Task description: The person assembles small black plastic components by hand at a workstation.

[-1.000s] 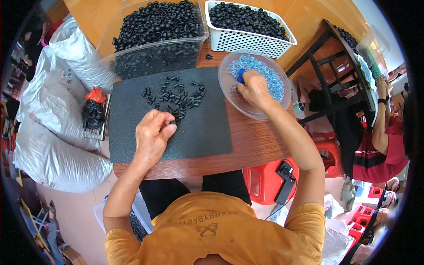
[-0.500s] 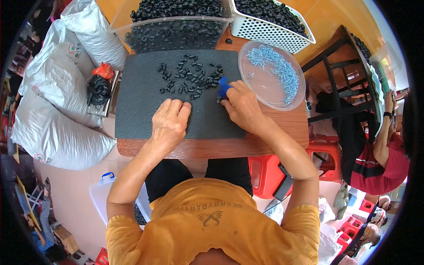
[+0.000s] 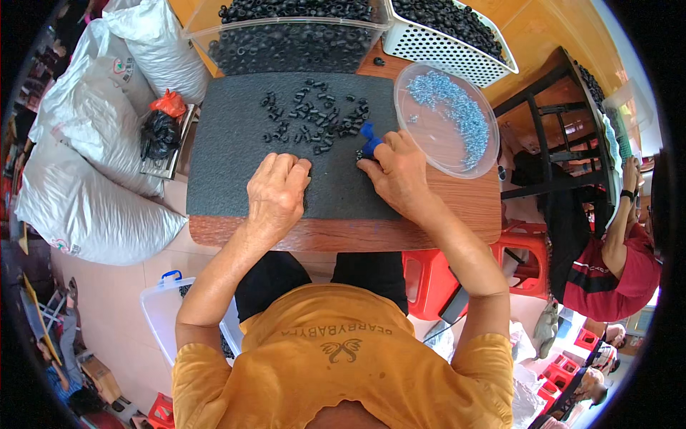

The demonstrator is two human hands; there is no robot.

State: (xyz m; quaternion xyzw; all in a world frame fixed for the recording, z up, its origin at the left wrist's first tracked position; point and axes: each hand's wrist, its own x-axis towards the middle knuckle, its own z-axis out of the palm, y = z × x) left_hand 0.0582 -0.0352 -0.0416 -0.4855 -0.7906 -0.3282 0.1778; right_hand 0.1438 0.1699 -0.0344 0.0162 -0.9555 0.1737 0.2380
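— What are the fingers doing at your end of the feed?

— I see the left hand (image 3: 277, 187) with its fingers curled together, low over the dark mat (image 3: 229, 157); whether they hold anything I can't tell. The right hand (image 3: 396, 168) has thumb and forefinger bent close above the mat's right part, with a blue wrap (image 3: 369, 141) at the tips. Worn or gripped, I can't say

— And room to move?

— Left of the left hand, I have bare mat out to its left edge, and more between the hands. Nearer than the mat's front edge runs a strip of wooden table (image 3: 357, 234). It's tighter rightward: a round clear tub (image 3: 427, 114) sits at the mat's right edge. Beyond the mat's far edge stand a clear bin (image 3: 286, 27) and a white perforated basket (image 3: 443, 57)

— The pieces?

— Small black pieces (image 3: 325, 118), short and tube-like, lie scattered over the mat's far half. In the tub, tiny pale-blue pieces (image 3: 461, 118) form a curved drift
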